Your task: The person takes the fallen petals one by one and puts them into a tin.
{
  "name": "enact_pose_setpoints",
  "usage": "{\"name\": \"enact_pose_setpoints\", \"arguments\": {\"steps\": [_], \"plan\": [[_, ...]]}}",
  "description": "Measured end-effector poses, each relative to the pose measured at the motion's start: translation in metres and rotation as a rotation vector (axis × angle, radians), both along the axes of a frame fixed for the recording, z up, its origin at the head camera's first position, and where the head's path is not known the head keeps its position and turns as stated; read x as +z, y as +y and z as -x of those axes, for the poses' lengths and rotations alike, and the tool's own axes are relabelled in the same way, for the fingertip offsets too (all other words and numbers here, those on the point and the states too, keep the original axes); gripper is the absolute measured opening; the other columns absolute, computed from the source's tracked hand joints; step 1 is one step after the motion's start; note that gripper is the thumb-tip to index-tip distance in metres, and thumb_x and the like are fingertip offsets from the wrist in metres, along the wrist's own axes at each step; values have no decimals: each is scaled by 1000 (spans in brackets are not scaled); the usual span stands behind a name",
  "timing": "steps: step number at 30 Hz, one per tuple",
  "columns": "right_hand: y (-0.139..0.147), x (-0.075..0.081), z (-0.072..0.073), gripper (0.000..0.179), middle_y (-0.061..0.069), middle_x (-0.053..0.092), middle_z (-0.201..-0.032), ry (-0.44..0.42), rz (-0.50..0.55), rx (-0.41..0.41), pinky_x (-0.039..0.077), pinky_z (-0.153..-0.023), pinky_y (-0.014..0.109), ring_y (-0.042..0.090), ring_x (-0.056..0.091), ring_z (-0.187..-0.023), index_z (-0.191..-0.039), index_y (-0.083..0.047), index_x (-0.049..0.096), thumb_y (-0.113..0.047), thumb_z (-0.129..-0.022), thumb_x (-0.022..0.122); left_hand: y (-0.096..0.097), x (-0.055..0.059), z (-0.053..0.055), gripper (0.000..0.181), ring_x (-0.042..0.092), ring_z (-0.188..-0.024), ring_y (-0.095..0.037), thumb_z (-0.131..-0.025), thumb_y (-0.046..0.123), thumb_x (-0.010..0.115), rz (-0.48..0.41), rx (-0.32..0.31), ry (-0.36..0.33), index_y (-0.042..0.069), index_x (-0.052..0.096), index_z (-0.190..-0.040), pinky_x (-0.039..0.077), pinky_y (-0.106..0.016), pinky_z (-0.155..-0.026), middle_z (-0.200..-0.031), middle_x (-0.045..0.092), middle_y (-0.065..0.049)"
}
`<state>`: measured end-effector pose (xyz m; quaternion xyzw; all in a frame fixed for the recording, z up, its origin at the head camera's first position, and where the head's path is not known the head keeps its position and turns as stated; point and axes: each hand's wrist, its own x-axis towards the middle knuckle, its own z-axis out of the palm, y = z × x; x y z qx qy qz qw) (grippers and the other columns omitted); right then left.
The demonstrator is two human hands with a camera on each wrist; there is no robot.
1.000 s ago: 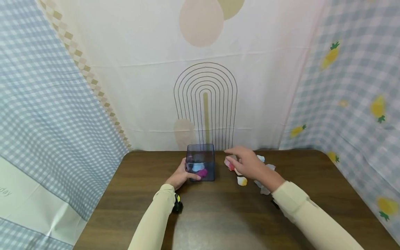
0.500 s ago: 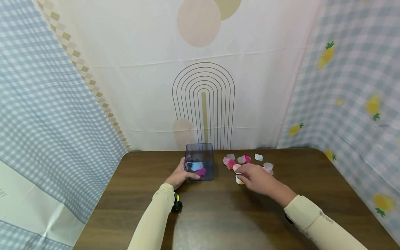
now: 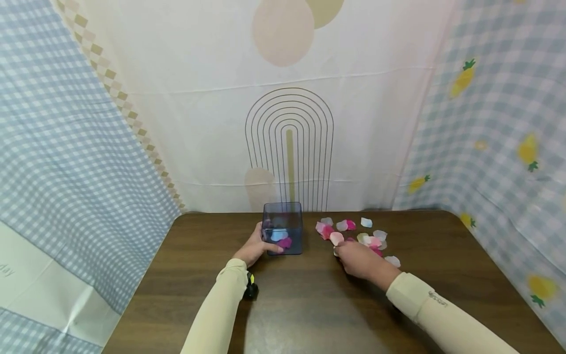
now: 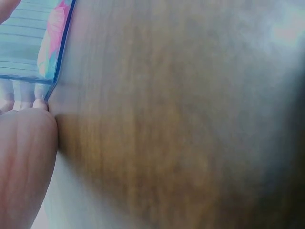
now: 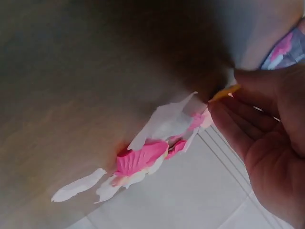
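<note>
A clear bluish plastic box point(image 3: 292, 216) stands on the brown wooden table, with blue and magenta petals point(image 3: 284, 243) inside. My left hand point(image 3: 256, 247) grips its left side, the thumb across the front and the other fingers behind the wall. In the right wrist view, thumb and fingers of my right hand point(image 5: 267, 109) pinch a yellow-and-white petal point(image 5: 226, 91) low over the table. Most of that petal is hidden by the hand in the head view. Just beyond the right hand lie loose pink, white and red petals, among them a pale pink petal point(image 3: 337, 239).
A light blue petal point(image 3: 366, 222) lies at the back, and a white petal point(image 3: 392, 261) lies right of my right hand. Behind the table point(image 3: 292, 305) hangs a pale curtain point(image 3: 212, 137); checked cloths point(image 3: 508, 236) flank both sides.
My right hand has come down from over the petals to the yellow-and-white petal at their near left edge and now pinches it. The left hand and box have stayed put.
</note>
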<state>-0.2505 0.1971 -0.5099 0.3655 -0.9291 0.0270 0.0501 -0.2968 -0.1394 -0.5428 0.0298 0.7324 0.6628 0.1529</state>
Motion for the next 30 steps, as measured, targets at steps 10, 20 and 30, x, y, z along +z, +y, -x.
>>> {"name": "enact_pose_setpoints", "arguments": {"steps": [10, 20, 30], "plan": [[-5, -10, 5, 11, 9, 68, -79, -10, -70, -121, 61, -68, 46, 27, 66, -68, -84, -8, 68, -5, -93, 74, 1, 1, 0, 106, 56, -138, -33, -75, 3, 92, -1, -12, 6, 16, 27, -158, 37, -52, -126, -153, 51, -17], [-15, 3, 3, 13, 8, 69, -76, 79, 19, -177, 62, -63, 43, 25, 69, -68, -83, -9, 68, -8, -93, 76, 0, -2, 1, 108, 55, -139, -33, -75, 4, 92, -4, -2, -5, 16, 26, -159, 35, -53, -128, -154, 50, -16], [-46, 50, 22, 8, 2, 68, -77, 261, 259, -72, 60, -63, 38, 19, 67, -70, -87, -8, 72, -3, -92, 75, -1, -3, 3, 107, 56, -138, -33, -75, 3, 92, -19, -7, -1, 17, 27, -159, 36, -54, -127, -154, 51, -16]]}}
